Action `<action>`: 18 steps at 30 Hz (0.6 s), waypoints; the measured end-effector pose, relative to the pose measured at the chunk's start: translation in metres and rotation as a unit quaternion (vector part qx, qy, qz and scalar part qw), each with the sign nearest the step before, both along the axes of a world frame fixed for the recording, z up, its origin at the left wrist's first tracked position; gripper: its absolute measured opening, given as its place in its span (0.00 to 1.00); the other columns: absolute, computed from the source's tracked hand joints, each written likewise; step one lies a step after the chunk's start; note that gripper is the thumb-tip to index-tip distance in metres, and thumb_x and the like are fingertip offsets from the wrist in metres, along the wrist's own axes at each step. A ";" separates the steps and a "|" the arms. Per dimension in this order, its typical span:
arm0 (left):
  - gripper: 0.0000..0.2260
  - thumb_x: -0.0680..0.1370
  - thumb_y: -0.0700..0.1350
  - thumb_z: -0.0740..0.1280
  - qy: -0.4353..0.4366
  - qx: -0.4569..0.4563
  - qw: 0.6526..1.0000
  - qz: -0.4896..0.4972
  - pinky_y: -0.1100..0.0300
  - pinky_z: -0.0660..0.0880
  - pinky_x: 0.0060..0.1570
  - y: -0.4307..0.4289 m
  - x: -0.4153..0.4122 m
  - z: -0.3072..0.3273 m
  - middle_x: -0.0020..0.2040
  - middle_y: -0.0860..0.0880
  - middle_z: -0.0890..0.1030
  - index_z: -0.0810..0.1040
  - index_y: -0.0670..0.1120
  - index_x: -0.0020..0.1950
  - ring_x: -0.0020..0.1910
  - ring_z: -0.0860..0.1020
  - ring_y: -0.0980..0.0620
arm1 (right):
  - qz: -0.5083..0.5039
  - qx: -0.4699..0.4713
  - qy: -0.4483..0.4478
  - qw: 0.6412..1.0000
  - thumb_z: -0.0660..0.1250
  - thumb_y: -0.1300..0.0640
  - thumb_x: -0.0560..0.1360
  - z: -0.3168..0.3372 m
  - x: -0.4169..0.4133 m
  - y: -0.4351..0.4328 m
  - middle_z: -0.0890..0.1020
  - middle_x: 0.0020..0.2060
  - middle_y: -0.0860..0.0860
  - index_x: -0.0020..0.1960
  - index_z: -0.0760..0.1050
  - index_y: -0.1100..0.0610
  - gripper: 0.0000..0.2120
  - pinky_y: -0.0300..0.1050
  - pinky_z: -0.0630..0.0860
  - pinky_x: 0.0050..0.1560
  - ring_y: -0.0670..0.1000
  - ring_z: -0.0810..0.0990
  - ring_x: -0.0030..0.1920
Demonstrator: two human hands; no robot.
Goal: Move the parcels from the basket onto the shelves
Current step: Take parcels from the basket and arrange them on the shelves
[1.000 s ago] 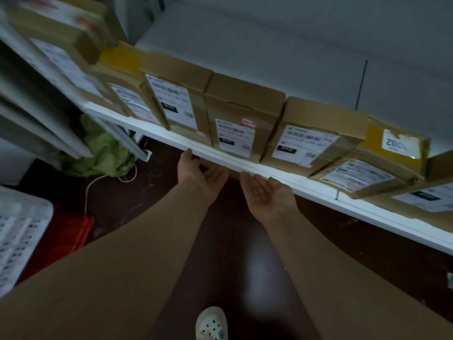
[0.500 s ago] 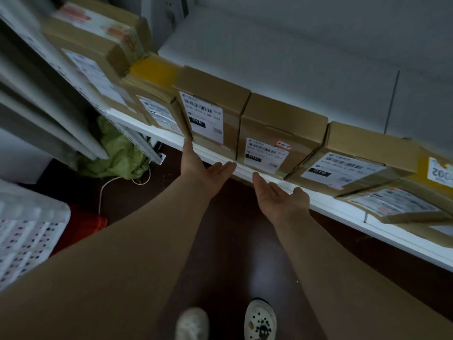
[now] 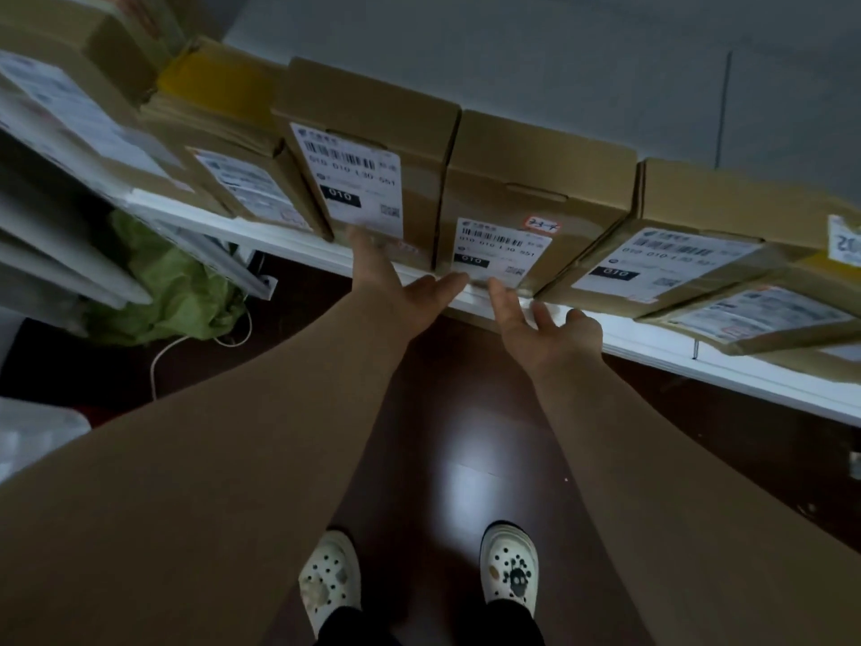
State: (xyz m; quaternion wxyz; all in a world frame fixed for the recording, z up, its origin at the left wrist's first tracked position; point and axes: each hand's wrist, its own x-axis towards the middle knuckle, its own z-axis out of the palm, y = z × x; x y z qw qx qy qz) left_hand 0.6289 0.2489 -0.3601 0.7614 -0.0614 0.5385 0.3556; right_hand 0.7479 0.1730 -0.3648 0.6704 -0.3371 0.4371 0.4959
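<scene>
The white shelf [image 3: 727, 373] runs from the far left to the near right and carries a row of brown cardboard parcels, their labels facing out. From the left there is a parcel with yellow tape [image 3: 233, 146], a tall parcel [image 3: 372, 132] standing upright, a lower middle parcel [image 3: 536, 179] touching its right side, a tilted parcel [image 3: 689, 244], and a flat parcel [image 3: 764, 314] leaning at the shelf's front edge. A sixth, with yellow tape, is cut off at the right border. One more parcel [image 3: 70, 53] sits on a separate rack at the far left.

At the near left edge a blurred white basket [image 3: 32, 428] shows only a corner; what it holds cannot be seen.

Both hands reach the shelf's front edge and hold nothing. The left hand [image 3: 396, 286] has its fingers [image 3: 442, 285] straight and apart, one tip against the tall parcel's lower label. The right hand [image 3: 545, 326] has its fingers [image 3: 502, 298] spread, the foremost touching the middle parcel's bottom edge.

Under the shelf lie a green bag [image 3: 181, 291] and a white cable [image 3: 156, 366]. The dark floor [image 3: 466, 435] is open between the arms, with two white clogs [image 3: 510, 568] near.
</scene>
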 end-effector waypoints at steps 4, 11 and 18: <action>0.19 0.80 0.54 0.63 0.036 0.055 0.997 -0.045 0.48 0.81 0.34 0.002 0.002 -0.002 0.49 0.44 0.73 0.66 0.51 0.69 0.48 0.76 0.41 | 0.005 0.005 -0.019 1.000 0.52 0.51 0.83 0.001 0.001 0.005 0.73 0.48 0.71 0.68 0.66 0.62 0.20 0.69 0.71 0.55 0.69 0.72 0.64; 0.26 0.77 0.62 0.61 -0.003 0.019 1.000 -0.022 0.38 0.77 0.51 0.010 0.003 -0.007 0.50 0.38 0.73 0.66 0.49 0.70 0.56 0.75 0.32 | -0.002 0.022 -0.010 1.000 0.53 0.50 0.83 -0.007 0.004 0.009 0.70 0.65 0.70 0.70 0.65 0.61 0.21 0.69 0.71 0.56 0.69 0.70 0.66; 0.29 0.76 0.65 0.60 -0.015 0.003 1.000 0.013 0.37 0.75 0.53 0.015 0.009 -0.005 0.62 0.36 0.70 0.63 0.52 0.73 0.61 0.72 0.32 | -0.012 0.010 -0.013 1.000 0.53 0.50 0.83 -0.008 0.009 0.015 0.69 0.65 0.70 0.72 0.63 0.61 0.22 0.68 0.71 0.60 0.69 0.70 0.66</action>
